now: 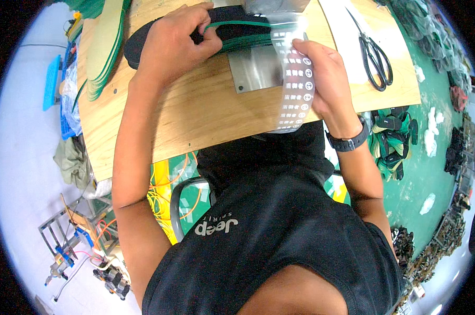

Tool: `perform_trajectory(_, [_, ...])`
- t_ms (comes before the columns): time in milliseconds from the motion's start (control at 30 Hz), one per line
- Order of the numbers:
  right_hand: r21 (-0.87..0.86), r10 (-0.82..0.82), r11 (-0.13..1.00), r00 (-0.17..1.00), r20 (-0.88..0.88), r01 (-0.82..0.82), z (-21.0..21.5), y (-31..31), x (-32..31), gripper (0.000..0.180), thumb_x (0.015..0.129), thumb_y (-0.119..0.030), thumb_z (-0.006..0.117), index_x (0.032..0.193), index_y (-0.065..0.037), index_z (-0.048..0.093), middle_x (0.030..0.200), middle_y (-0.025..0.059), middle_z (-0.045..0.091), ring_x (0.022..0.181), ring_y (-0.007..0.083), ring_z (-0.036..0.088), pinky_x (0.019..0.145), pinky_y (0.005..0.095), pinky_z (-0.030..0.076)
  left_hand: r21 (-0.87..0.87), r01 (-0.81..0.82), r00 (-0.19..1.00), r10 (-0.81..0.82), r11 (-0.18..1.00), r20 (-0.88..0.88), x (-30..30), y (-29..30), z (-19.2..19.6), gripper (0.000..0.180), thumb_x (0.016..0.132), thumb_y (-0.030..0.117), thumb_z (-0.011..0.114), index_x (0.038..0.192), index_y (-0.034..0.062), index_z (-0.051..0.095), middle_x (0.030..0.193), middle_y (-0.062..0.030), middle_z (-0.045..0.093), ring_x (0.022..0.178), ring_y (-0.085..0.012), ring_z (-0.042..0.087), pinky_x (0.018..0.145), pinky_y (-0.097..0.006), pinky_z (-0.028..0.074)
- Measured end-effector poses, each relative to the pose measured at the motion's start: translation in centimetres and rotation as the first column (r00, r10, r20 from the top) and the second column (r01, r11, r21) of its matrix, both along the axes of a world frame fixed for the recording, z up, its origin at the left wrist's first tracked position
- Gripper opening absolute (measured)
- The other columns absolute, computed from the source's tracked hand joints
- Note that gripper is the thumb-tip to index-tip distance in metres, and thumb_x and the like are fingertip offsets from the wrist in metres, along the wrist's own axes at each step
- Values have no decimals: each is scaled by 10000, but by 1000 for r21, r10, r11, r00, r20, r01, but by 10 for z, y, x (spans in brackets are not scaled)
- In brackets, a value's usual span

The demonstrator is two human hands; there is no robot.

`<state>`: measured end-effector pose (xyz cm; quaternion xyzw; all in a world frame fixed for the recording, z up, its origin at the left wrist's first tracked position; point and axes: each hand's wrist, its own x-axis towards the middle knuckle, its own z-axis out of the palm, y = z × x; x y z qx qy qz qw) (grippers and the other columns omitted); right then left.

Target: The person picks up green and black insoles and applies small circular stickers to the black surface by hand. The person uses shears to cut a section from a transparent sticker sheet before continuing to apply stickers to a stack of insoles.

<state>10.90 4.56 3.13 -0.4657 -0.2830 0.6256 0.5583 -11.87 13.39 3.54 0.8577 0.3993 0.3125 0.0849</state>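
Black insoles with green edges lie stacked at the far side of the wooden table. My left hand is closed at the stack, thumb and fingers pinching the rim of the top insole, which is lifted slightly from those below. My right hand grips a transparent strip printed with a repeating white design, thumb on its edge. The strip's upper part lies across the insoles' right end, and its lower part hangs curved toward the table's near edge. A shiny metal plate lies under the stack.
Black-handled scissors lie at right beside a white sheet. Pale, green-edged insoles are stacked at the left, above a blue crate. More insoles are heaped beyond the table's right side. The wooden table ends before my lap.
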Motion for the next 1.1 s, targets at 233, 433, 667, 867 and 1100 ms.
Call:
perform_trajectory(233, [-84,-40,996,998,-40,36,1,-17,8,156,845,-121,570,824,30,603,694,71,613,540,126,580,486,246,487,-231,-210,942,260,950,212,-3,-1,12,247,727,226,562,821,11,641,539,-125,532,484,-169,509,524,-298,441])
perform_trajectory(433, [-77,43,996,998,-36,-45,6,-7,1,171,837,-134,578,823,33,608,694,79,615,517,132,576,469,245,486,-226,-151,941,210,962,265,-7,1,3,247,738,238,552,728,-4,599,528,-110,492,491,-136,451,515,-286,406])
perform_trajectory(667, [-194,27,980,999,-31,-33,9,-25,4,169,828,-142,586,827,25,611,688,80,614,510,127,571,449,234,473,-228,-169,959,213,959,186,-17,7,-4,226,767,205,549,794,-15,594,576,-9,478,579,-63,429,547,-250,387])
perform_trajectory(867, [-255,91,957,978,-189,-139,6,-41,3,163,825,-142,582,836,17,615,695,59,615,523,118,572,461,225,464,-254,-173,949,230,952,214,-16,4,-5,197,772,178,545,823,2,616,598,3,492,598,-59,436,562,-244,394])
perform_trajectory(1100, [-122,94,983,953,-287,-134,-1,-17,14,123,828,-159,593,828,-36,599,701,35,618,544,115,572,471,239,459,-276,-125,962,184,953,201,-12,-1,4,203,778,176,550,869,15,633,613,1,507,605,-60,446,579,-236,402])
